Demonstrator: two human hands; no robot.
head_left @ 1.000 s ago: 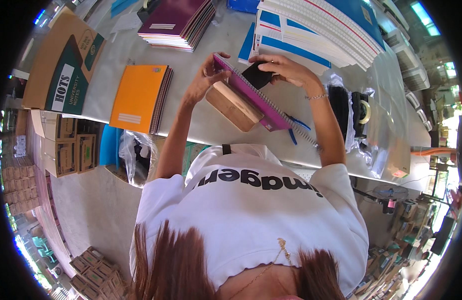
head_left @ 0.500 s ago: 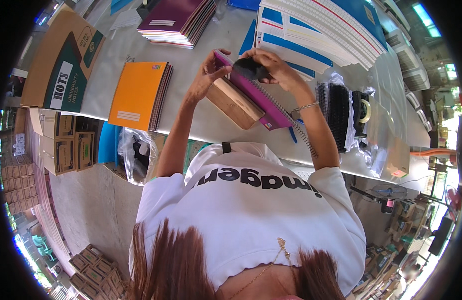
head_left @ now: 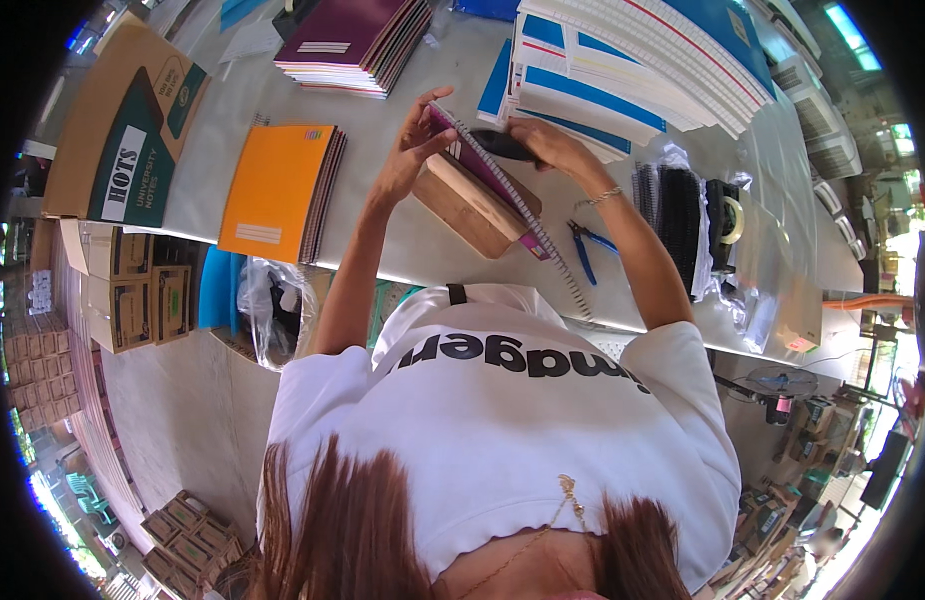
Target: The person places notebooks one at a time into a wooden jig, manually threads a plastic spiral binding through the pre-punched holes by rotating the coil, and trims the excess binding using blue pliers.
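Note:
A purple notebook stands on edge over a wooden block on the grey table. A black spiral wire runs along its edge and trails off toward me. My left hand grips the far end of the notebook, fingers spread. At the same end, my right hand is closed on a small black tool pressed against the spiral. Blue-handled pliers lie on the table just under my right forearm.
An orange notebook stack lies left, a maroon stack beyond it, blue and white stacks at the back right. Black spiral coils and a tape roll sit right. Cardboard boxes stand left.
My right hand with the black tool has slid along the spiral toward the notebook's far end. My left hand stays on the notebook.

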